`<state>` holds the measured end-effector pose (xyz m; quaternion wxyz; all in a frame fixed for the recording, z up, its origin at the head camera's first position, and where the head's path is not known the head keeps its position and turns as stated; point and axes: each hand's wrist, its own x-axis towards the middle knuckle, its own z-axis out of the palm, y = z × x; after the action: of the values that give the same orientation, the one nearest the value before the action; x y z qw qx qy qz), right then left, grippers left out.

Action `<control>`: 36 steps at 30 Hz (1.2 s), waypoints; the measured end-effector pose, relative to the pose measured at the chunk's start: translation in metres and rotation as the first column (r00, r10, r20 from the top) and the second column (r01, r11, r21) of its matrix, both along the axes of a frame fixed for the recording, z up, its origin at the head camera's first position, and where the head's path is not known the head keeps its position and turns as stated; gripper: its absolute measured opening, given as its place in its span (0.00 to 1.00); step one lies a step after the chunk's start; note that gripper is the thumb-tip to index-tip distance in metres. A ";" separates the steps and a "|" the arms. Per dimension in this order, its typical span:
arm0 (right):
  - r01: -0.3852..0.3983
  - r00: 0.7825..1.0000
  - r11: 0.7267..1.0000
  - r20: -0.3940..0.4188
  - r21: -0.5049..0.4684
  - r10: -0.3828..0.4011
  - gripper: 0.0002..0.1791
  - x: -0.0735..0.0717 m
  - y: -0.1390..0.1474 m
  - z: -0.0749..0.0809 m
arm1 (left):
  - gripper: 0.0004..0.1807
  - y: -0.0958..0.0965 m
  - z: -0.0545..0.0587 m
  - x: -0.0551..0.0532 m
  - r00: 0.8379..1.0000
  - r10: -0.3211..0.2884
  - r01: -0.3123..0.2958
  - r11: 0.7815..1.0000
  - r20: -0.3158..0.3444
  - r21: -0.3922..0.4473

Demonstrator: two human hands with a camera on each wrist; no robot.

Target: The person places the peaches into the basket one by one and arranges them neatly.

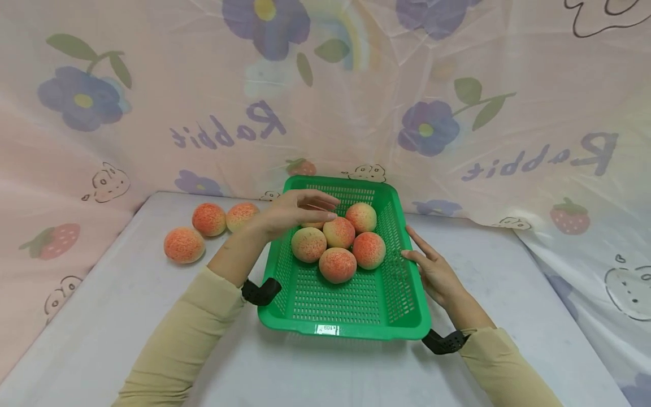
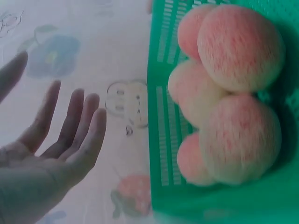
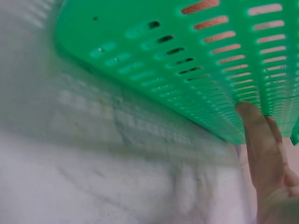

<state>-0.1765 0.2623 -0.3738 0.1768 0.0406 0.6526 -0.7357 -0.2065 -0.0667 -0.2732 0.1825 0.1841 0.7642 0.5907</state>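
Note:
A green plastic basket (image 1: 335,305) with slotted walls stands on the table, holding several red-and-yellow peaches (image 1: 338,265) grouped toward its far half. My left hand (image 1: 295,212) hovers over the basket's left side, above the peaches. Its fingers extend loosely and hold nothing, as the left wrist view also shows of the hand (image 2: 65,149). At the right rim, my right hand (image 1: 438,277) grips the basket, thumb over the edge and fingers along the outer wall. In the right wrist view those fingers (image 3: 261,140) lie against the slotted side.
Three more peaches (image 1: 184,245) lie on the white table (image 1: 102,316) left of the basket. A printed cloth (image 1: 346,113) with flowers and rabbits hangs behind the table and along its sides. A small label (image 1: 327,329) sits on the basket's near rim.

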 end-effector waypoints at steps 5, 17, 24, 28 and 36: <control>-0.010 1.000 1.000 -0.012 -0.010 0.010 0.40 0.000 0.000 0.001 | 0.21 -0.021 -0.003 -0.003 0.984 0.173 -0.173 0.985 -0.048 0.011; -0.006 1.000 1.000 -0.009 -0.013 0.006 0.39 0.000 0.002 0.001 | 0.25 -0.055 -0.011 -0.004 0.898 0.439 -0.435 0.898 -0.045 0.072; 0.001 1.000 1.000 -0.011 -0.007 -0.001 0.39 0.000 0.000 0.000 | 0.27 -0.066 -0.027 -0.006 0.833 0.549 -0.546 0.836 -0.073 0.060; 0.000 1.000 1.000 -0.015 -0.010 0.000 0.39 0.000 -0.001 0.000 | 0.26 -0.073 -0.039 -0.010 0.807 0.582 -0.578 0.813 -0.100 0.070; -0.006 1.000 1.000 -0.019 -0.025 0.005 0.40 -0.001 0.000 -0.002 | 0.28 -0.083 -0.056 -0.018 0.793 0.594 -0.594 0.803 -0.134 0.047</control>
<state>-0.1771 0.2619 -0.3756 0.1731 0.0297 0.6450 -0.7437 -0.2242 -0.1493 -0.3294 -0.0670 -0.0234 0.7936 0.6043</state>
